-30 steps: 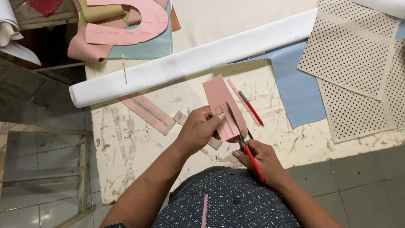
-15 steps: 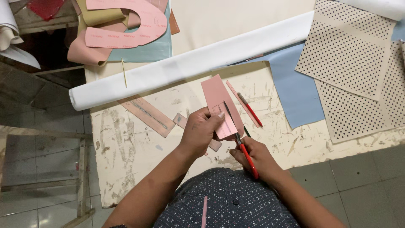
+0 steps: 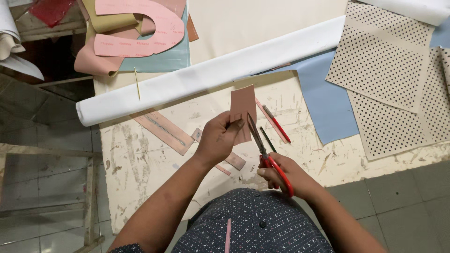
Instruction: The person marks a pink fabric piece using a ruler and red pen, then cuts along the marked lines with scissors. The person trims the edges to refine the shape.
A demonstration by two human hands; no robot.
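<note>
Left hand (image 3: 216,140) pinches pink card (image 3: 243,108) above the table (image 3: 140,159); right hand (image 3: 286,175) fingers closed through red scissors (image 3: 267,154) handles, blades at the card's edge; tabletop scarred, paint-flecked, holding white roll (image 3: 211,70), blue sheet (image 3: 323,103), perforated sheets (image 3: 389,79); grey tiled floor (image 3: 412,197) around.

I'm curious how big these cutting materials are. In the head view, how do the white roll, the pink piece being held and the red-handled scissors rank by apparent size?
1. White roll, by far the largest, spanning the table.
2 and 3. Pink piece in the left hand and the red-handled scissors in the right hand look too alike to rank.
</note>
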